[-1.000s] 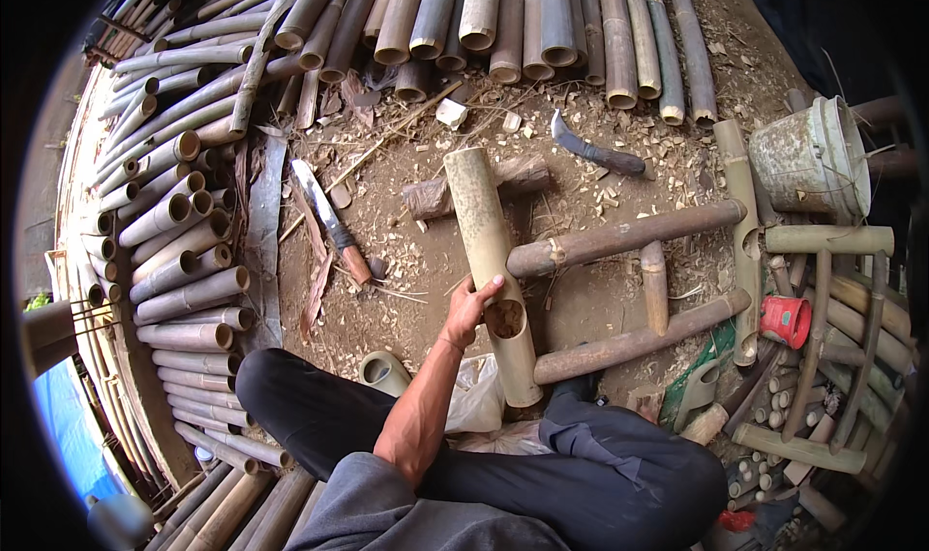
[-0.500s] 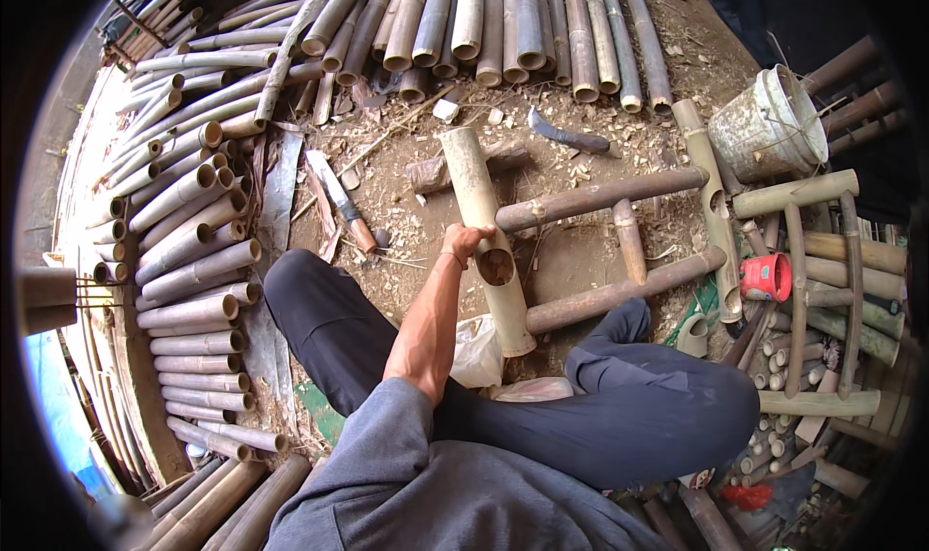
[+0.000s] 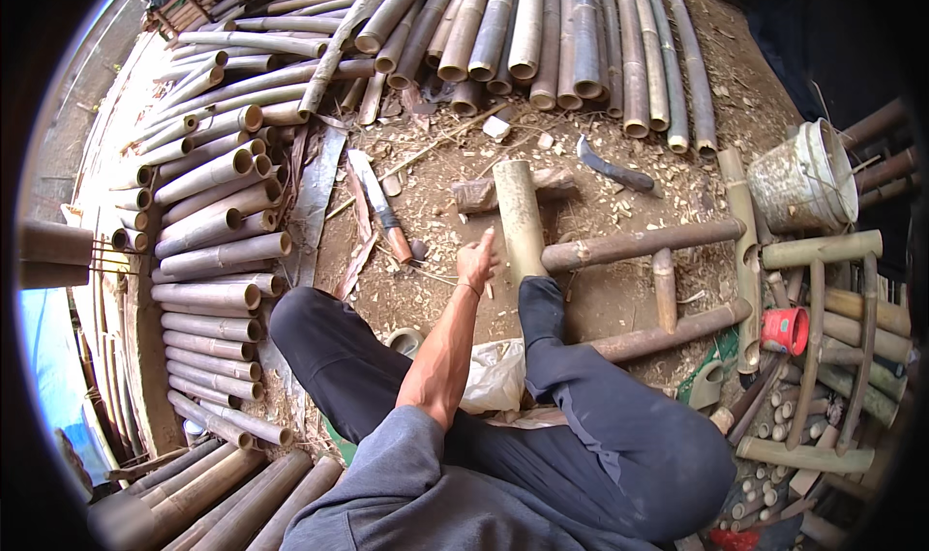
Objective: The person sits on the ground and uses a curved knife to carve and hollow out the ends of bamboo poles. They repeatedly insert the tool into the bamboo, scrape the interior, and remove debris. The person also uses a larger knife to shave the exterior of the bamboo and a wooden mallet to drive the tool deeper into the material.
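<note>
My left hand (image 3: 477, 264) is off the bamboo, just left of a thick pale bamboo post (image 3: 520, 208), with a finger stretched out and nothing seen in it. The post's far end rests on a short log (image 3: 474, 196). My foot in a dark sock (image 3: 542, 309) lies on the near part of the post and hides its hole. Two brown bamboo rails (image 3: 644, 244) run from this post to a second post (image 3: 743, 261) on the right, with a short bamboo peg (image 3: 665, 290) at the upper rail. My right hand is out of view.
A wooden-handled knife (image 3: 379, 203) and a curved blade (image 3: 612, 167) lie on the chip-strewn ground. Bamboo poles (image 3: 208, 348) are stacked left and far. At right stand a dirty white bucket (image 3: 803, 176), a red container (image 3: 784, 330) and another bamboo frame (image 3: 818, 348).
My left hand has let go of the bamboo post and sits left of it. My foot has come up onto the post, covering its hole. The whole view has shifted.
</note>
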{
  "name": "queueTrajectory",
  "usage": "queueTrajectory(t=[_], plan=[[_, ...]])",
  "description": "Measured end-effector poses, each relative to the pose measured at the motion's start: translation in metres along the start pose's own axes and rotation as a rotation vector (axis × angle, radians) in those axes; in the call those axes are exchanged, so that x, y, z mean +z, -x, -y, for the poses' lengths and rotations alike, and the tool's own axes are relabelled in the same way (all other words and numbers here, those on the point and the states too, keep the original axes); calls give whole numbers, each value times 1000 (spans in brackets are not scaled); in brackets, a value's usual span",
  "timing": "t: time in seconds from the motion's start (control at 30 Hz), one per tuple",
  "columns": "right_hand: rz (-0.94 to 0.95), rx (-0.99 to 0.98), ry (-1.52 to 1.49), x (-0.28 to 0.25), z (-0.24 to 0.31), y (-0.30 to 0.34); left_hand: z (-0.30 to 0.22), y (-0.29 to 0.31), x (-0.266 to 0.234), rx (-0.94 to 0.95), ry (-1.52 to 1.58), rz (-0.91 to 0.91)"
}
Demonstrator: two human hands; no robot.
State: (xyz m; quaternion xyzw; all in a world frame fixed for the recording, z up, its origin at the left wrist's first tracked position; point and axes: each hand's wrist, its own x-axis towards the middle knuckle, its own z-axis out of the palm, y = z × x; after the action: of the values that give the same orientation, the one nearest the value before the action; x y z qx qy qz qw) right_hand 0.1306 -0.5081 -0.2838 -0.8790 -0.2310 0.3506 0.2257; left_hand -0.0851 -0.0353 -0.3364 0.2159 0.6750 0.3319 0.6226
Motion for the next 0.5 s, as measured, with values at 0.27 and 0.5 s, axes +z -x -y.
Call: queueTrajectory(t=[0.27, 0.5], plan=[[-259, -790, 225, -74, 232, -143, -53, -65, -106, -57, -1046, -483], [319, -812, -271, 49, 426, -212, -86, -31, -82, 520, -421, -372]])
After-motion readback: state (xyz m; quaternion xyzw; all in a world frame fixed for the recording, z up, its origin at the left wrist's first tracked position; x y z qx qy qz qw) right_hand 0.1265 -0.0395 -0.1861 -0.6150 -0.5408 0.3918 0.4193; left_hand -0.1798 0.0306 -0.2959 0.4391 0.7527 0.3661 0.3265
